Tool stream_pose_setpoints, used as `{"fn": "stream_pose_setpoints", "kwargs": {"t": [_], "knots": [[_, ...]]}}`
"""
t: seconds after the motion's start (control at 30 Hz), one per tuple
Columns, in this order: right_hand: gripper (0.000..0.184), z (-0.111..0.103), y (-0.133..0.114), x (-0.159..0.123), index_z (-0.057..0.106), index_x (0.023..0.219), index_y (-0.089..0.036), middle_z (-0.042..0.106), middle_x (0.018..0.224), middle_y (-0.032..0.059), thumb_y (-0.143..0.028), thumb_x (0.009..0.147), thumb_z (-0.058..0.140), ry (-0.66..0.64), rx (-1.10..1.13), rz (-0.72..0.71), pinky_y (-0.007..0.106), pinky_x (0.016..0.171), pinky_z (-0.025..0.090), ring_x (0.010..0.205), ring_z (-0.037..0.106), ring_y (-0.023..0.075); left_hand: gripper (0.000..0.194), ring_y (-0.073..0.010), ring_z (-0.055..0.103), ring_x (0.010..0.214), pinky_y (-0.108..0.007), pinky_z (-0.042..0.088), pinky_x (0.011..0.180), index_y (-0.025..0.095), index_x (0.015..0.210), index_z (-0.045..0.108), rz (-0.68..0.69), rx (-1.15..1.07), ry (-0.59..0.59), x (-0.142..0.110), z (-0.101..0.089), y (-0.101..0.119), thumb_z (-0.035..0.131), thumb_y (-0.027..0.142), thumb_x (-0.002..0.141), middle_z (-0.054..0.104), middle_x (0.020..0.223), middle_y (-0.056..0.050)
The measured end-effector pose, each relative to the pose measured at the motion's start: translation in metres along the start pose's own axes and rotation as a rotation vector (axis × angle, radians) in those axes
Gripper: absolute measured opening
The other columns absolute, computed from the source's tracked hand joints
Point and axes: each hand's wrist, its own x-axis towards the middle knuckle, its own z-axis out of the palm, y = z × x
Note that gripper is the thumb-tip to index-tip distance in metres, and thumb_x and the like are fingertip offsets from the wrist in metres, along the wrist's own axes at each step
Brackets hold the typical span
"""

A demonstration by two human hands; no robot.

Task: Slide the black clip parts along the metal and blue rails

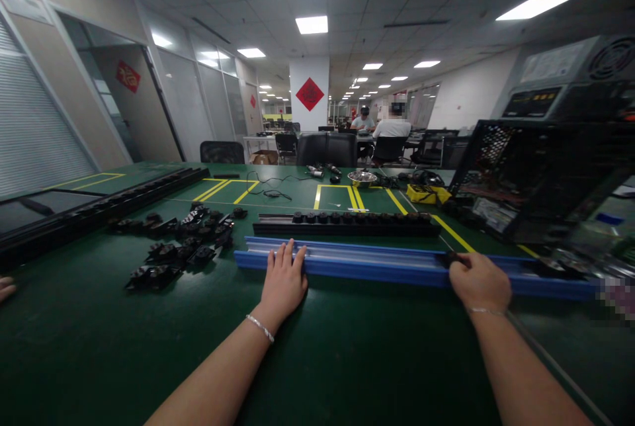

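Observation:
A long blue rail [367, 264] with an open channel lies across the green table in front of me. My left hand [286, 274] rests on the rail near its left end, fingers stretched over the near wall. Toward the right end my right hand [480, 280] is closed, pinching a small black part [447, 258] at the channel; its lower portion is hidden by my fingers. More dark parts [558, 268] sit in the channel further right. Behind it is a black rail [347, 223] carrying a row of black pieces.
Loose black parts [186, 241] are heaped left of the blue rail. Long black rails [104, 204] lie at the far left. An open computer case [526, 181] stands at right. A metal bowl [362, 178] and a yellow item [427, 194] are behind. Another person's fingers [6, 288] show at the left edge.

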Motion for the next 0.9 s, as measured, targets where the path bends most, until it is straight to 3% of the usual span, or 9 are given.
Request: {"fn": "stream_pose_setpoints", "kwargs": {"t": [0.47, 0.9], "knots": [[0.023, 0.000, -0.015, -0.004, 0.065, 0.079, -0.015, 0.064, 0.078, 0.0074, -0.018, 0.072, 0.043, -0.001, -0.013, -0.097, 0.032, 0.065, 0.039, 0.069, 0.055, 0.0196, 0.053, -0.0273, 0.041, 0.121, -0.050, 0.022, 0.108, 0.023, 0.133, 0.041, 0.010, -0.019, -0.008, 0.000, -0.006, 0.001, 0.048, 0.030, 0.081, 0.052, 0.127, -0.010], [0.024, -0.001, -0.041, -0.011, 0.066, 0.077, -0.015, 0.065, 0.073, 0.0069, -0.018, 0.070, 0.044, 0.000, 0.011, -0.186, 0.031, 0.066, 0.040, 0.067, 0.055, 0.0195, 0.054, -0.0270, 0.042, 0.118, -0.049, 0.023, 0.107, 0.023, 0.134, 0.041, 0.012, -0.006, -0.002, 0.001, -0.008, 0.002, 0.047, 0.029, 0.081, 0.054, 0.123, -0.010]]}}
